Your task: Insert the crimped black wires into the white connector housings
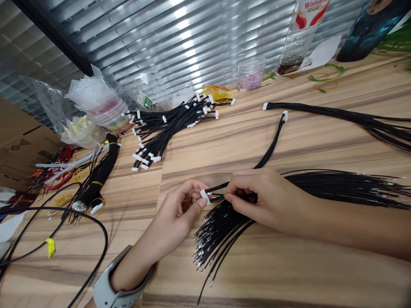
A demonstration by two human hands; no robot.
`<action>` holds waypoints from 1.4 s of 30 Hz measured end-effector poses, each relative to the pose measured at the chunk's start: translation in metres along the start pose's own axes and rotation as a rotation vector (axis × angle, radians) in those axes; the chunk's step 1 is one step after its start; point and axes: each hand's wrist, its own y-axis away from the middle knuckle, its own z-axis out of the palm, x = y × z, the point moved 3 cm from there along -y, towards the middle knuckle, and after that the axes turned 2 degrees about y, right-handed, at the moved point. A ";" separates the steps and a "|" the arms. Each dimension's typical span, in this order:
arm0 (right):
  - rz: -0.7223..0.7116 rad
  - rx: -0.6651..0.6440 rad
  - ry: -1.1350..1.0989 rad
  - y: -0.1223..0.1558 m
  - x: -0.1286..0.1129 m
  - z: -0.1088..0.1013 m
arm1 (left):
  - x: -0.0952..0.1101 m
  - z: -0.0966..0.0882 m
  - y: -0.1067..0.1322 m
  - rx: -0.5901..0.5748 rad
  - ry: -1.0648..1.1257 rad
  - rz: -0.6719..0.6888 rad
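My left hand [180,209] pinches a small white plastic connector [205,196] between thumb and fingers. My right hand [260,199] is shut on the thin black wires just beside that connector, and its fingertips hide the exact spot where they meet. Under both hands lies a fan of black wires with bare crimped metal terminals [218,239]. A longer black wire bundle [340,188] stretches from beneath my right hand toward the right edge. A looped wire pair with a white connector [278,141] runs up behind my right hand.
The wooden workbench [289,273] holds a heap of black wires with white connectors [170,128] and another bundle [362,122]. Further back are plastic cups [99,107], a jar of small bands [251,75], a bottle [297,42], and a cardboard box [22,145] at left.
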 end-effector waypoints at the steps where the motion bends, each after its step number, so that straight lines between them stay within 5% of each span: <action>1: -0.001 -0.004 -0.007 0.000 0.000 0.000 | 0.000 0.000 0.000 -0.001 -0.002 -0.001; 42: 0.025 -0.009 -0.105 -0.001 -0.001 -0.002 | 0.003 0.001 0.000 -0.015 -0.039 -0.033</action>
